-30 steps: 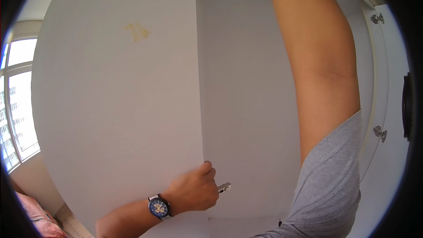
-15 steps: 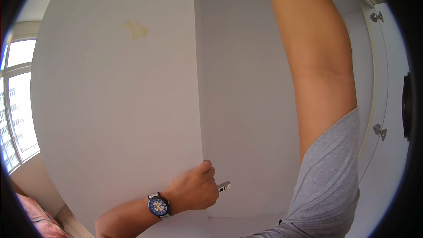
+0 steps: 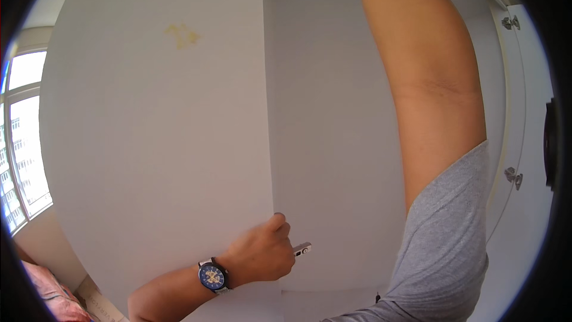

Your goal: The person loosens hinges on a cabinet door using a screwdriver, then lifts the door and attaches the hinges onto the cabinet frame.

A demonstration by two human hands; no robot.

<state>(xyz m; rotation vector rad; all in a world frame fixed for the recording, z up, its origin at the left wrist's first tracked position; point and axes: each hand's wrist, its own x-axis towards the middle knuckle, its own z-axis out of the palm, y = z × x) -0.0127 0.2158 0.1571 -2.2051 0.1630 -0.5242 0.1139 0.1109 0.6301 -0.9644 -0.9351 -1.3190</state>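
One left hand (image 3: 260, 254) is clenched on a silver bar (image 3: 304, 249) at the edge of the panel (image 3: 155, 131); the right hand is beyond my view. I judge the bar light, stiff and slick, best gripped where the fist covers it.

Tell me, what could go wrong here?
The left hand is at the edge of the white panel, so it might get pinched if the panel shifts. The watch is close to that panel and could scrape it. The raised right arm runs out of view, so it might bump something unseen.
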